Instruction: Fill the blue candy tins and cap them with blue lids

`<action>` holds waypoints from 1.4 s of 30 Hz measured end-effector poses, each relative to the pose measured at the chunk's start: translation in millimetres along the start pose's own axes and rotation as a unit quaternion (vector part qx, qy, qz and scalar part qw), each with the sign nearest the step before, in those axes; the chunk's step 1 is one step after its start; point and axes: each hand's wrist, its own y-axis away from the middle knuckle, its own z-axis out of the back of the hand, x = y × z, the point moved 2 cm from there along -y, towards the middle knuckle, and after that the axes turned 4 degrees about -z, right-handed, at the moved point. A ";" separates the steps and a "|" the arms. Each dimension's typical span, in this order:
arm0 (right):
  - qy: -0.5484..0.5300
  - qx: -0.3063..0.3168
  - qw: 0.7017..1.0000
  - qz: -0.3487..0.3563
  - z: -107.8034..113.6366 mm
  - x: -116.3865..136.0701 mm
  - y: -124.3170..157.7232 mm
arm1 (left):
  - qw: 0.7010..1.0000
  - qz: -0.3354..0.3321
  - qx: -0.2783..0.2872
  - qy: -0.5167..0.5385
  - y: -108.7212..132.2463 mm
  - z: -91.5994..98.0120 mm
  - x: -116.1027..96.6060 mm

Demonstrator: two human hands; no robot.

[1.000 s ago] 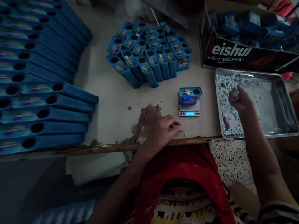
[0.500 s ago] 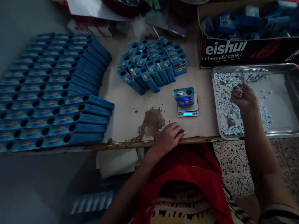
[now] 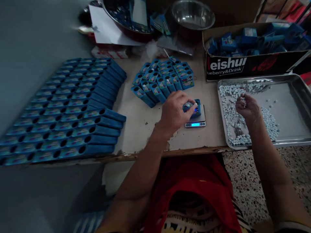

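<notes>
Lettering is carried in large white type on the black carton [image 3: 223,73], set beyond the right hand [image 3: 249,107]: "eishui" can be read after a partly cut red first letter, with "ueberry&Drink" in smaller type underneath. "CARAMELO" can be made out on the front of one box in the cluster of blue boxes [image 3: 159,92], which is stood just beyond the left hand [image 3: 176,111]; the smaller print is too fine to read. Blue figures are lit on the scale [image 3: 203,117], near the left fingertips, but they are too blurred to be read.

One white pellet [image 3: 195,105] is pinched between thumb and fingers of the left hand, right over the small blue box [image 3: 199,111] that is rested upright on the scale. That box is bright blue, with a coloured label and a dark round hole in its top; its near side is partly covered by the fingers.

The right hand is curled narrow, with a few white pellets held at its fingers, above the steel tray [image 3: 289,106]. Small, rounded loose pellets [image 3: 269,126] are scattered around and under that hand. Long rows of blue boxes [image 3: 73,108] with dark holes are lined up well to the left of the left hand.
</notes>
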 end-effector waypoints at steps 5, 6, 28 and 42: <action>0.000 0.011 1.000 0.012 7.6 4.3 -4.7 | 0.996 0.078 0.041 0.015 -3.2 2.6 23.8; 0.005 0.011 1.000 0.021 7.1 3.4 -5.3 | 0.994 0.096 0.043 0.024 0.4 4.4 27.8; 0.428 0.211 0.879 0.020 -122.2 -71.7 40.2 | 0.973 0.207 -0.059 0.079 59.8 50.3 64.7; 0.555 0.206 0.802 0.077 -139.7 -79.3 47.0 | 0.956 0.265 -0.036 0.121 92.8 54.9 85.6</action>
